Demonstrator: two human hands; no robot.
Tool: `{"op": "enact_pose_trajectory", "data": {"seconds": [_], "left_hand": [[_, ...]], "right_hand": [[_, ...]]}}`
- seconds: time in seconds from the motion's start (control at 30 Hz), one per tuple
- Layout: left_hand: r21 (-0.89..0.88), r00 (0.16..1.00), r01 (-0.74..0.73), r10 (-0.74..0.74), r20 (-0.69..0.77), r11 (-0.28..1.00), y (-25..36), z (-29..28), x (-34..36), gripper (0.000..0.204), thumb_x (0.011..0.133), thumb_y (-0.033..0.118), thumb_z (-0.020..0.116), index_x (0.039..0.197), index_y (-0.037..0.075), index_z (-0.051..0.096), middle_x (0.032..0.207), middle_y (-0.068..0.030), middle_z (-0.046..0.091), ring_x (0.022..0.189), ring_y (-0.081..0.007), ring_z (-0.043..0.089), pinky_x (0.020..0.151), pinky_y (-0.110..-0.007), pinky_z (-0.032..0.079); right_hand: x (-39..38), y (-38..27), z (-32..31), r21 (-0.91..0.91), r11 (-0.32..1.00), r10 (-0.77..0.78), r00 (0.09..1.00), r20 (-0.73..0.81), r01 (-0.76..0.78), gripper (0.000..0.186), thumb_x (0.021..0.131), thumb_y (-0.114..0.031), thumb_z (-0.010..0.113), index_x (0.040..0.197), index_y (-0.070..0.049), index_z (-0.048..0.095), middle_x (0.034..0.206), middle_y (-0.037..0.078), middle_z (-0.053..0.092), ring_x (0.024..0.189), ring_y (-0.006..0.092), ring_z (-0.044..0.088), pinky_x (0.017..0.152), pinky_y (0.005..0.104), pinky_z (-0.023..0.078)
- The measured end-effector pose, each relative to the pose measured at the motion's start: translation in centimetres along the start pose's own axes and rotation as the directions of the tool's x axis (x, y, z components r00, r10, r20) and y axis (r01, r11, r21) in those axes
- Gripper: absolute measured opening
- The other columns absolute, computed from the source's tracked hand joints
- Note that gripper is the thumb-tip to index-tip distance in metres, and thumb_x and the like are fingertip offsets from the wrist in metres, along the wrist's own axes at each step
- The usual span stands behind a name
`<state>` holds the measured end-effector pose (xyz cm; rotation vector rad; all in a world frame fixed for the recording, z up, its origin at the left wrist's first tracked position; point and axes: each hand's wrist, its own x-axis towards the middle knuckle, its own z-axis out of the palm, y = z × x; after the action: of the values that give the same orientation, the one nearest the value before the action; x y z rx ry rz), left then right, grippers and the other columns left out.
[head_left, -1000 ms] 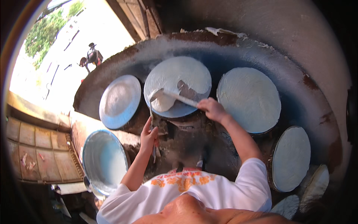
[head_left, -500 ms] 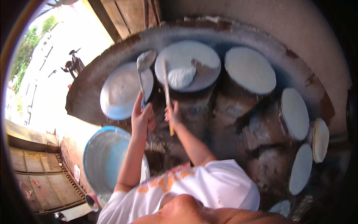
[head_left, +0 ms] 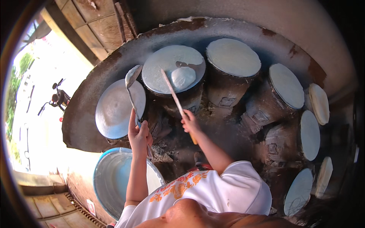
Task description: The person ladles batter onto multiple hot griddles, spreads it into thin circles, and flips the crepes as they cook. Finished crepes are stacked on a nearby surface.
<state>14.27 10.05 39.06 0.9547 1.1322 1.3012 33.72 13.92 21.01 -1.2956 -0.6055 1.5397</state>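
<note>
My left hand is closed around the handle of a metal ladle, whose batter-coated bowl hovers by the gap between two round griddles. In my right hand is a long flat stick, perhaps a wooden spatula, with a yellowish lower end. Its tip lies over the middle griddle, left of a soft white lump of batter or dough. A thin pale layer covers much of that griddle, with a darker bare patch behind the lump. The griddle at left shows a bare, greyish surface.
More drum-shaped stoves curve round to the right, topped with pale sheets, including one griddle and another. Pale round discs stand at the far right. A large blue-rimmed bucket of whitish liquid sits below my left forearm. A curved ledge runs behind the stoves.
My view has swung toward the right. The white lump has shifted rightward on the middle griddle, and the stick slants more. The ladle bowl has drawn back from that griddle's edge.
</note>
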Motion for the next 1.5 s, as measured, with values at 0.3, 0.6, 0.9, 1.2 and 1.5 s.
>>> {"op": "enact_pose_trajectory", "data": {"seconds": [0.3,0.6,0.9,1.2,1.5], "left_hand": [[-0.021,0.993,0.037,-0.034,0.115,0.999,-2.3,4.8,3.0,0.060,0.091,0.004,0.052,0.145,0.011,0.025,0.054,0.0038,0.040,0.036,-0.0052,0.034,0.034,-0.022,0.030],[0.093,0.991,0.070,-0.080,0.112,0.993,-4.1,10.9,8.3,0.059,0.091,0.003,0.050,0.144,0.011,0.027,0.054,0.0035,0.040,0.037,-0.0053,0.036,0.033,-0.022,0.031],[0.159,0.975,0.103,-0.131,0.181,0.982,-4.4,17.2,12.0,0.059,0.090,0.001,0.049,0.144,0.010,0.028,0.054,0.0028,0.040,0.036,-0.0057,0.037,0.033,-0.022,0.030],[-0.038,0.935,0.295,-0.281,0.215,0.955,-4.6,19.1,17.9,0.054,0.093,0.010,0.051,0.142,0.021,0.032,0.061,0.0030,0.038,0.040,-0.0053,0.030,0.035,-0.021,0.026],[-0.320,0.843,0.519,-0.413,0.345,0.793,-3.0,17.0,22.1,0.035,0.095,0.015,0.049,0.127,0.028,0.043,0.060,0.0055,0.033,0.044,-0.0041,0.032,0.036,-0.018,0.027]], "right_hand": [[5.5,-10.3,-10.8,-0.056,0.998,0.037,0.999,-0.030,-0.039,0.034,0.095,-0.026,0.052,0.129,-0.021,0.049,0.078,0.002,0.049,0.046,0.0056,0.035,0.038,0.0192,0.030],[3.0,-10.8,-12.7,-0.429,0.899,-0.008,0.984,0.176,0.084,0.038,0.096,-0.022,0.045,0.133,-0.013,0.046,0.066,0.001,0.055,0.042,0.0046,0.042,0.036,0.0210,0.035],[11.3,-14.6,-14.2,-0.833,0.165,-0.724,0.638,0.261,0.528,0.028,0.090,-0.020,0.052,0.115,-0.013,0.062,0.069,0.015,0.062,0.055,0.0289,0.061,0.050,0.0410,0.048],[9.9,-14.4,-14.0,-0.962,0.082,-0.553,0.815,0.173,0.260,0.028,0.093,-0.021,0.044,0.116,-0.012,0.056,0.063,0.017,0.060,0.058,0.0370,0.059,0.050,0.0492,0.044],[12.1,-16.4,-14.4,-0.865,0.155,-0.633,0.720,0.284,0.477,0.023,0.092,-0.020,0.045,0.106,-0.011,0.061,0.072,0.018,0.063,0.066,0.0395,0.060,0.058,0.0496,0.047]]}}
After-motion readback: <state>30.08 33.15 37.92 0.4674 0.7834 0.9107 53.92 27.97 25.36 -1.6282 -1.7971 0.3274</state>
